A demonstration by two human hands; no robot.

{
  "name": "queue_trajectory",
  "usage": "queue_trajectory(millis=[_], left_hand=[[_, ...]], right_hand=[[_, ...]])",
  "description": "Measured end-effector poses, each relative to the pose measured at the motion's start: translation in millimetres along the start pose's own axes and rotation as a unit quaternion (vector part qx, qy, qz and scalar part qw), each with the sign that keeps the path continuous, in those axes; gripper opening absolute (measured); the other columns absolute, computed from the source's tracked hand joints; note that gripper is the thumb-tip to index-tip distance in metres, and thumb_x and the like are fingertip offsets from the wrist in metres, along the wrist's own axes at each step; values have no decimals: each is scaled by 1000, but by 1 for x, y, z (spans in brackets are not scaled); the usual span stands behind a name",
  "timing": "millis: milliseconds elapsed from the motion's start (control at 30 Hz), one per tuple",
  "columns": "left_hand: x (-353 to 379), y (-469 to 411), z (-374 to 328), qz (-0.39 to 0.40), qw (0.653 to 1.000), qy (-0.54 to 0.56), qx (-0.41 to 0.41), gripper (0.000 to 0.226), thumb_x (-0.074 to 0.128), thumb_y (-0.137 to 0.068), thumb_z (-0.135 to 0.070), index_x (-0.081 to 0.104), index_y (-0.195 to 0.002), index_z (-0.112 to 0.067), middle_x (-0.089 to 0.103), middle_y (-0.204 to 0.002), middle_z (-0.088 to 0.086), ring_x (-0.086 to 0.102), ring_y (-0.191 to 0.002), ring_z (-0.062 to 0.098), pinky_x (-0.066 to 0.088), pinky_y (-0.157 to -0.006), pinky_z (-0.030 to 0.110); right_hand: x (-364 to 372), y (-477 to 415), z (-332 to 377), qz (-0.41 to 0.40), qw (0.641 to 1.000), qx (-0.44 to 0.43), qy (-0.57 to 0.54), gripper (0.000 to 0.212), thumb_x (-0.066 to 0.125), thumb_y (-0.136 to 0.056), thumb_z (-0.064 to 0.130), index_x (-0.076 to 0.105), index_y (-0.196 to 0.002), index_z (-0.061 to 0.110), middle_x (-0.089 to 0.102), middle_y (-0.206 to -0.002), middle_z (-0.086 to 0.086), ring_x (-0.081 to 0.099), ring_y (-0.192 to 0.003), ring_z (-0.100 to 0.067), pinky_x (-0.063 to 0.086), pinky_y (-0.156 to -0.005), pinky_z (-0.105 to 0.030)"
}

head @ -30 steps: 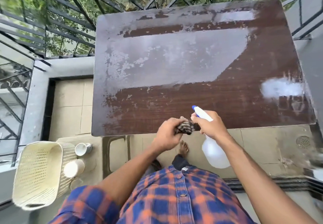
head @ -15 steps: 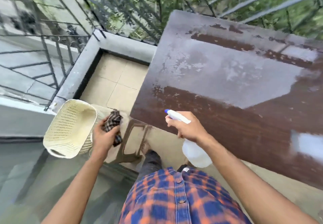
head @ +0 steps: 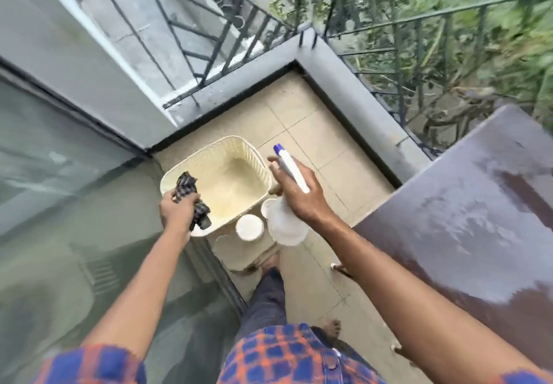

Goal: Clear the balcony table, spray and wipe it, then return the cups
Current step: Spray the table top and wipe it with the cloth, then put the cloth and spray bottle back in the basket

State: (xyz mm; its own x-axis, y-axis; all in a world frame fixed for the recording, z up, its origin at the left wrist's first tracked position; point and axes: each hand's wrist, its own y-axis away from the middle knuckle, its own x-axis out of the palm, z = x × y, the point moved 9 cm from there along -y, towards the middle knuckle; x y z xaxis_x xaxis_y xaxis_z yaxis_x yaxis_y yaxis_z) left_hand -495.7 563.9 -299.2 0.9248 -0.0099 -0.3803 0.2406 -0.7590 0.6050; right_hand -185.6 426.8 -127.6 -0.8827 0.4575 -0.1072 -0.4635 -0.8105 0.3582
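Note:
The dark brown balcony table (head: 466, 234) fills the right side, its top wet and streaky. My left hand (head: 176, 211) grips a crumpled checked cloth (head: 191, 201) over the near rim of a cream plastic basket (head: 191, 165). My right hand (head: 299, 192) holds a white spray bottle (head: 287, 225) with a blue nozzle tip, just right of the basket. Below the basket's right corner stands a white cup (head: 249, 227), seen from above. A second cup (head: 267, 208) shows partly behind the bottle. Both stand on a low surface beside the basket.
A grey parapet with black metal railing (head: 353, 84) borders the tiled floor (head: 299, 120). A glass sliding door (head: 74, 234) runs along the left. My legs and bare feet (head: 332, 328) stand between door and table. Greenery lies beyond the railing.
The view has swung left from the table to the basket corner. My left hand carried the cloth over the basket's rim, and my right hand brought the spray bottle beside the basket.

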Motion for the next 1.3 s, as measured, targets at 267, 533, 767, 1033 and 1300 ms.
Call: queue_trajectory(millis=[267, 533, 767, 1033, 1300], left_hand=[[22, -16, -24, -10, 994, -109, -14, 47, 80, -78, -21, 61, -121, -21, 66, -109, 4, 63, -97, 25, 52, -83, 31], [48, -64, -4, -40, 981, -188, -1, 61, 77, -80, -24, 50, -135, -19, 53, -135, 14, 49, -127, 35, 43, -107, 43], [69, -83, 21, -43, 966, -250, -46, 80, 80, -82, -24, 34, -146, -14, 30, -151, 19, 31, -140, 40, 29, -118, 48], [69, -93, 37, -4, 964, -263, -47, 80, 76, -83, -27, 33, -148, -14, 33, -147, 20, 38, -135, 42, 33, -117, 51], [64, -70, 0, 4, 978, -202, 51, 45, 70, -91, -23, 53, -133, -23, 42, -137, 3, 44, -127, 23, 42, -105, 34]], right_hand=[[124, -108, 7, 63, 995, -45, 67, 32, 58, -106, 43, 70, -115, 15, 74, -106, -14, 71, -101, -34, 57, -97, -49], [174, -170, -42, 77, 965, -114, 221, 48, 47, -108, 53, 62, -130, 13, 73, -100, -2, 69, -89, -27, 53, -77, -41], [177, -178, -105, 79, 940, -132, 304, 71, 45, -108, 57, 43, -159, 8, 68, -141, -13, 68, -119, -34, 53, -104, -56], [165, -170, -135, 104, 917, -114, 368, 59, 64, -102, 48, 58, -140, 3, 70, -126, -16, 67, -113, -34, 54, -100, -49], [153, -165, -146, 168, 870, -18, 464, 45, 79, -90, 19, 65, -131, 9, 58, -133, -18, 61, -117, -37, 52, -96, -44]])
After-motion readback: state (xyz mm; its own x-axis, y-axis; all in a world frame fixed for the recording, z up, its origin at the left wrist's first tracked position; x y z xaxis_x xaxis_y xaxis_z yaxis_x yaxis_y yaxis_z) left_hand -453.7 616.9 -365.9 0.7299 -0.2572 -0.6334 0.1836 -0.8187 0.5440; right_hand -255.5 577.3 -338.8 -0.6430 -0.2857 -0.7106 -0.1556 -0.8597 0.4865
